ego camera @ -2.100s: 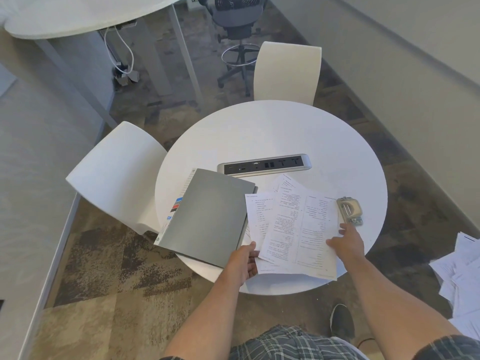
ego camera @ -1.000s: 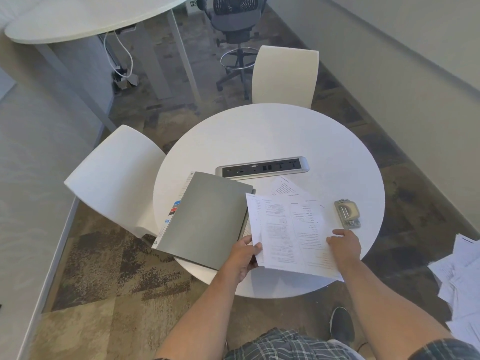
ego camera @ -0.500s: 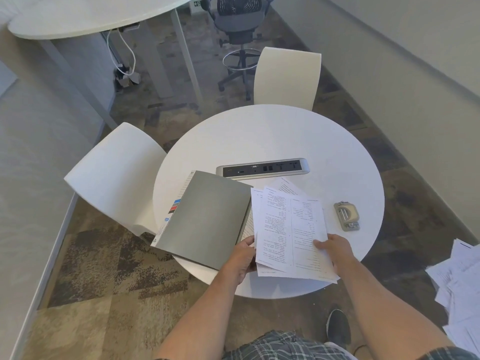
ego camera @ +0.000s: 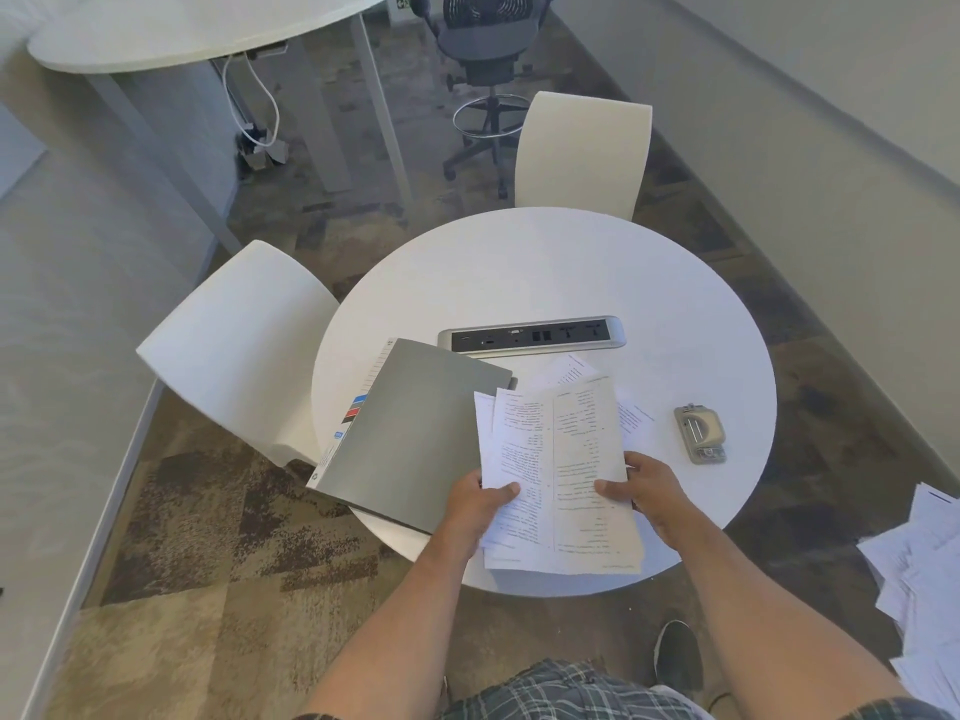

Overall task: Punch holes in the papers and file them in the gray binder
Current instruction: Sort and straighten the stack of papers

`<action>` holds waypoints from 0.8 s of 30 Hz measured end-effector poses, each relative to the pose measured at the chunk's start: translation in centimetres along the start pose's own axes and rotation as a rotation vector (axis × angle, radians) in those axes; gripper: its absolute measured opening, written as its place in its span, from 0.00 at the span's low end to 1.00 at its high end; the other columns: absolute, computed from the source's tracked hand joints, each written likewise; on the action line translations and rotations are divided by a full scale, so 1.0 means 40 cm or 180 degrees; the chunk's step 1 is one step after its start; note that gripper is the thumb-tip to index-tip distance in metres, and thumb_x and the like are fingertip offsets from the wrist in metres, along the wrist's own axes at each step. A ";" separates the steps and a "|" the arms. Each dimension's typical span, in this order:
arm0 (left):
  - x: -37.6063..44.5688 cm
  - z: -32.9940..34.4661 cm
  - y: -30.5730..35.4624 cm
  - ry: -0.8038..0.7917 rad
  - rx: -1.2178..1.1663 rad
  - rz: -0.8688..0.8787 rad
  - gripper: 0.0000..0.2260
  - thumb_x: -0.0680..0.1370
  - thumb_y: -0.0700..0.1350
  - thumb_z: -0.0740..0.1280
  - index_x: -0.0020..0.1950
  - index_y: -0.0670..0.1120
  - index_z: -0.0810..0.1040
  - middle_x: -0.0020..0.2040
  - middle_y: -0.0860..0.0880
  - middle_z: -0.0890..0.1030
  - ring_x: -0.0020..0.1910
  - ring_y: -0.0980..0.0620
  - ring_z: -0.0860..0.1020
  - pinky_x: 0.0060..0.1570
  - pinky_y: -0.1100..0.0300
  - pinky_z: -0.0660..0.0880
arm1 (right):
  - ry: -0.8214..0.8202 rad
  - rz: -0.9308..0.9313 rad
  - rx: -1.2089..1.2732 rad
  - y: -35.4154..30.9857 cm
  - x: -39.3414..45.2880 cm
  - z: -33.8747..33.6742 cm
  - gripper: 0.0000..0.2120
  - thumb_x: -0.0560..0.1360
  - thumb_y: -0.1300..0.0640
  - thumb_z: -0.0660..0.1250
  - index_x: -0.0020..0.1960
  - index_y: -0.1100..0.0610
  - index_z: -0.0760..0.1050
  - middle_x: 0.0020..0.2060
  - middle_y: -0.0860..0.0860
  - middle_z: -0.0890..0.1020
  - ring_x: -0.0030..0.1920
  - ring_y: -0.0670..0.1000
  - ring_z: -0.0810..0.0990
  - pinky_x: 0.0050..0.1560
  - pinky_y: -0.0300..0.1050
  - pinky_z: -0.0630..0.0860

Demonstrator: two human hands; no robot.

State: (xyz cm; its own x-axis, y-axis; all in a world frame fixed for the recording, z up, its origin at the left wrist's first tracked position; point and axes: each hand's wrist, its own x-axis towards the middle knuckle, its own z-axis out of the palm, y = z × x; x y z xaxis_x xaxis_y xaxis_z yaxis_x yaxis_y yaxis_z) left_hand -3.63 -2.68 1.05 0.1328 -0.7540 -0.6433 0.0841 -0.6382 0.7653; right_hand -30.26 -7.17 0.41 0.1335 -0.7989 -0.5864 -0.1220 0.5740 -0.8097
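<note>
With the task's first step still ahead, printed papers (ego camera: 558, 470) gathered into one stack and lifted off the near edge of the round white table (ego camera: 571, 262); left hand (ego camera: 475, 504) pinching the stack's left edge, thumb on top, right hand (ego camera: 649, 491) gripping the right edge likewise, probably to square the sheets for punching. Gray binder (ego camera: 415, 433) closed, flat just left of the stack, overhanging the table edge; small hole punch (ego camera: 700, 433) untouched to the right, within easy reach; one loose sheet (ego camera: 631, 415) lying flat behind the stack.
</note>
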 end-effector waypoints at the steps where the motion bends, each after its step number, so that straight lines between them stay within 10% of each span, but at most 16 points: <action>1: 0.002 -0.010 -0.001 0.0122 0.0039 0.0028 0.12 0.75 0.39 0.77 0.57 0.42 0.83 0.51 0.47 0.87 0.46 0.50 0.87 0.41 0.59 0.82 | -0.0086 -0.0075 -0.0157 -0.004 0.004 0.008 0.16 0.73 0.65 0.78 0.60 0.58 0.82 0.52 0.52 0.89 0.51 0.53 0.88 0.52 0.52 0.83; 7: 0.025 -0.090 -0.008 0.0658 0.0096 0.0089 0.11 0.77 0.36 0.73 0.59 0.40 0.82 0.45 0.50 0.85 0.43 0.52 0.83 0.37 0.62 0.77 | -0.0030 -0.0227 -0.0842 -0.018 0.017 0.080 0.15 0.86 0.47 0.55 0.60 0.47 0.80 0.59 0.48 0.85 0.57 0.52 0.84 0.62 0.56 0.77; 11: 0.032 -0.126 -0.016 0.0882 0.0193 0.0101 0.11 0.78 0.36 0.72 0.60 0.41 0.82 0.45 0.51 0.84 0.43 0.55 0.81 0.37 0.63 0.74 | -0.0492 -0.0280 -0.2650 0.012 0.028 0.097 0.23 0.86 0.52 0.55 0.80 0.43 0.65 0.79 0.47 0.68 0.77 0.56 0.67 0.77 0.55 0.63; 16: 0.035 -0.142 -0.037 0.0968 0.0246 0.0115 0.13 0.78 0.35 0.72 0.62 0.41 0.81 0.46 0.51 0.83 0.44 0.54 0.80 0.42 0.61 0.74 | -0.1258 -0.0579 -0.4460 0.038 0.019 0.086 0.25 0.86 0.42 0.52 0.82 0.37 0.55 0.83 0.41 0.46 0.83 0.46 0.46 0.79 0.56 0.62; 24: 0.042 -0.142 -0.047 0.0964 0.0312 0.0046 0.12 0.78 0.37 0.71 0.62 0.43 0.81 0.52 0.47 0.84 0.52 0.45 0.81 0.53 0.55 0.76 | -0.0767 -0.0366 -0.4669 -0.005 0.016 0.005 0.15 0.82 0.40 0.61 0.65 0.37 0.79 0.79 0.38 0.65 0.78 0.44 0.65 0.73 0.50 0.65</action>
State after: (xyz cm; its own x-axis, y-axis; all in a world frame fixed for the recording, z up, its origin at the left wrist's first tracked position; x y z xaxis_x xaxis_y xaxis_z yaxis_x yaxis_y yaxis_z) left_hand 2.03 -1.86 -1.35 0.4226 -0.6917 -0.5856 -0.0134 -0.6509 0.7591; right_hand -29.97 -7.77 0.18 0.3482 -0.6940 -0.6301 -0.9361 -0.2928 -0.1948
